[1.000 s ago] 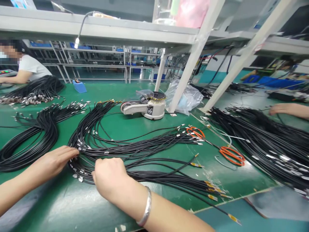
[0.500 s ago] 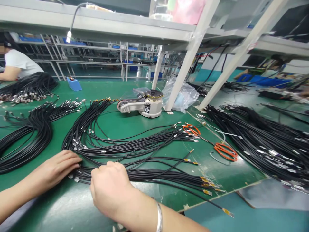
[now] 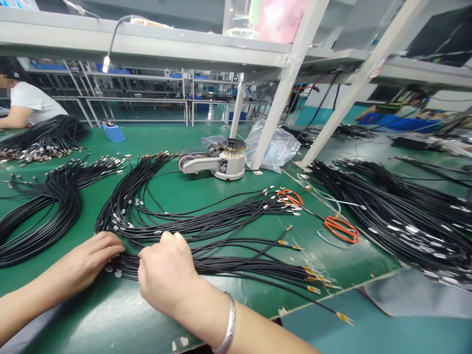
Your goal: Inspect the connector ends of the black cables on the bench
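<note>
The left hand (image 3: 86, 260) rests with fingers together against the metal-tipped ends of a loose fan of black cables (image 3: 206, 223), which lie unbundled on the green bench mat (image 3: 206, 184); the right hand's (image 3: 165, 270) fingers curl inward, any pinch hidden.

Silver bangle (image 3: 229, 325) on bare right wrist (image 3: 201, 307)

Black cable loops (image 3: 191, 227) block hands (image 3: 86, 255) (image 3: 165, 268) fwd (thick bundle), w/ green mat gap (image 3: 206, 191) before tape dispenser (image 3: 221, 162).

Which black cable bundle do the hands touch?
The middle bundle, under the right hand, with its ends at the left hand; the others lie to either side.
</note>
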Available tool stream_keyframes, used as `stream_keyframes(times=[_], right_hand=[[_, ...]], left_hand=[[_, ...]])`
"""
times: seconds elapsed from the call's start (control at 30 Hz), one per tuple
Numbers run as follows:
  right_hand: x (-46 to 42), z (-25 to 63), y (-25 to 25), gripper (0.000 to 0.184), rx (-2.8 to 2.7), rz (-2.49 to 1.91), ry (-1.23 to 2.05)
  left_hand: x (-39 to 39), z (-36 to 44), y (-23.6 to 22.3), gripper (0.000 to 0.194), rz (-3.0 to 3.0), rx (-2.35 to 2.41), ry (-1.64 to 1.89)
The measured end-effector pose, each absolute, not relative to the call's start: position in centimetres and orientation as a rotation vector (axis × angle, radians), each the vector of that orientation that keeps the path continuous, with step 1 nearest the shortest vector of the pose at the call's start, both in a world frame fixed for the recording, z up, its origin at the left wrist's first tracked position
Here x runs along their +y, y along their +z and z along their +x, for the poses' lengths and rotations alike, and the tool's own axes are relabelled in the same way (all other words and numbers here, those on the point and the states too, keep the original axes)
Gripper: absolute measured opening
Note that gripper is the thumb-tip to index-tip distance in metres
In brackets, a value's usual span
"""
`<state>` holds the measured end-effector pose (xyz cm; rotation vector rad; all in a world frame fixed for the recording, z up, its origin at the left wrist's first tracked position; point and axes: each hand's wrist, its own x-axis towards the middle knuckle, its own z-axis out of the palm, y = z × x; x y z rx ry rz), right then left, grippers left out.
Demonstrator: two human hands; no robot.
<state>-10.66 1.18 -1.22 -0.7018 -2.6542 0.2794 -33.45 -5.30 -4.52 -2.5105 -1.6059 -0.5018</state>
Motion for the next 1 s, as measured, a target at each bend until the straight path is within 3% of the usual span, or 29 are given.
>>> stream_keyframes(times=[0.17,0.4,0.6,0.87,1.0], right_hand=[[1.8,-10.0,-2.7,0.017,-2.385,-0.712,0.371],[2.0,-10.6,-3.2,0.014,-2.295,-0.714,0.285],[1.1,-10.9,-2.9,0.017,-2.439,-0.727,0.131],[2.0,-8.5,-2.5,0.014,-2.677,-0.673,0.389],[2.7,-7.4,-0.9,0.012,-2.706,-0.626,0.343]], left_hand=[[-5.5,-33.6,-4.4,0.023,-2.423,-1.745,-0.625],[-4.5,-32.6,-3.9,0.024,-2.498,-1.830,-0.481],[-4.8,-29.8,-3.7,0.020,-2.546,-1.690,-0.620],[-6.8,-26.7,-2.8,0.018,-2.507,-1.806,-0.740],[-6.8,-27.3,-2.9,0.017,-2.472,-1.876,-0.828]])
